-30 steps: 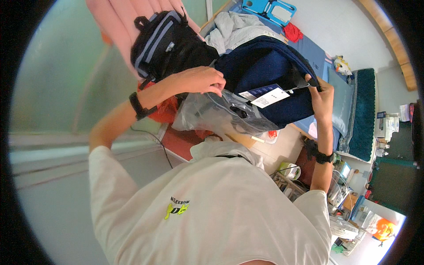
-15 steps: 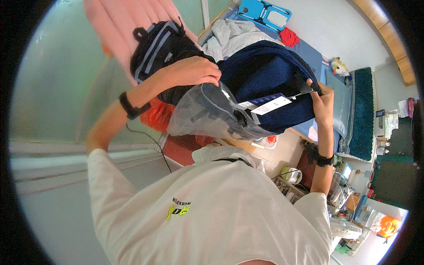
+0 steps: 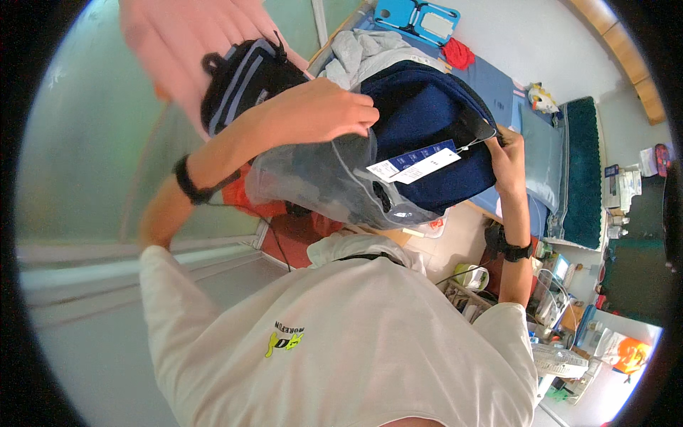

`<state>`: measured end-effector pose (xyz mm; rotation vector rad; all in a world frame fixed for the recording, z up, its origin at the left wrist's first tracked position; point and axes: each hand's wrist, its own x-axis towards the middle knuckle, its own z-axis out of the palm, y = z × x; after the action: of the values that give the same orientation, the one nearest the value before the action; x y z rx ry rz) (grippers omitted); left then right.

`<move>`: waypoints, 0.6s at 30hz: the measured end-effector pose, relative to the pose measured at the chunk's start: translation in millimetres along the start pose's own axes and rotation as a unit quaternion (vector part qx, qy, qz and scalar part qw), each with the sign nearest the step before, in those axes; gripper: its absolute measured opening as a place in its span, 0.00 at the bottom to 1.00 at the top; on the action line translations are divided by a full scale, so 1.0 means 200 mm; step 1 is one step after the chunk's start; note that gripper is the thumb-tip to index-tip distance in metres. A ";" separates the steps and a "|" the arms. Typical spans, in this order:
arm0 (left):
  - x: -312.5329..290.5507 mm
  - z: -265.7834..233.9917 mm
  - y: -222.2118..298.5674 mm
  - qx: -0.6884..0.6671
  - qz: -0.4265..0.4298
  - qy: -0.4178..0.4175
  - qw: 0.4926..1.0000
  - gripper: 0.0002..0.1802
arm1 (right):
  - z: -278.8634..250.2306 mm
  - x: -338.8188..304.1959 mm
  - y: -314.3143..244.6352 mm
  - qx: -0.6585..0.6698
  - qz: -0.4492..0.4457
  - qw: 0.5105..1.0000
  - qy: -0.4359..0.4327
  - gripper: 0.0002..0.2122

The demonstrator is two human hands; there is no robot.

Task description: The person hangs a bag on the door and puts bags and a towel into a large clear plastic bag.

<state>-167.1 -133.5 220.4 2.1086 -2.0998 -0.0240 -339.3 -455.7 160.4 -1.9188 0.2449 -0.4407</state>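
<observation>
A navy fabric bag (image 3: 420,107) with a rounded top edge is in front of me, partly inside a clear plastic bag (image 3: 313,174). White and blue paper tags (image 3: 420,164) hang on a string across its front. My left hand (image 3: 334,110) is closed, its curled fingers pinching the rim of the plastic bag beside the navy bag. At the far side of the navy bag, my right hand (image 3: 509,160) grips its right edge between thumb and fingers, near the tag string. The right hand's fingertips are hidden behind the fabric.
A black bag with grey stripes (image 3: 245,82) lies left, against pink padded fabric (image 3: 185,43). Behind stands a bed with a grey blanket (image 3: 363,53), a red cloth (image 3: 457,53) and a blue folding frame (image 3: 416,20). A cluttered shelf (image 3: 562,356) is at lower right.
My left hand has shifted slightly right and up along the bag opening. The tags have swung left, and the navy bag with my right hand has moved slightly left.
</observation>
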 end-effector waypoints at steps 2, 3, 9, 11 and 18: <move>-0.02 -0.04 0.07 -0.036 -0.019 -0.041 0.998 0.18 | 0.00 -0.01 -0.03 -0.013 -0.009 1.000 0.005 0.12; -0.02 -0.04 0.08 -0.021 -0.021 -0.062 0.998 0.19 | -0.01 -0.01 -0.05 -0.020 -0.014 1.000 0.008 0.12; -0.08 0.11 0.17 -0.009 -0.013 -0.147 0.989 0.14 | 0.00 -0.01 -0.02 0.038 -0.016 0.998 0.042 0.12; -0.05 0.13 0.23 -0.016 -0.017 -0.139 0.990 0.11 | -0.02 -0.01 -0.02 0.013 -0.006 0.999 0.038 0.13; 0.09 0.03 0.12 -0.013 0.003 0.033 0.999 0.11 | 0.01 -0.01 -0.12 -0.005 -0.046 0.998 0.038 0.17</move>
<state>-190.5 -151.6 220.3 2.0599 -2.0571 0.0189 -341.8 -444.6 181.3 -1.9315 0.2094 -0.5749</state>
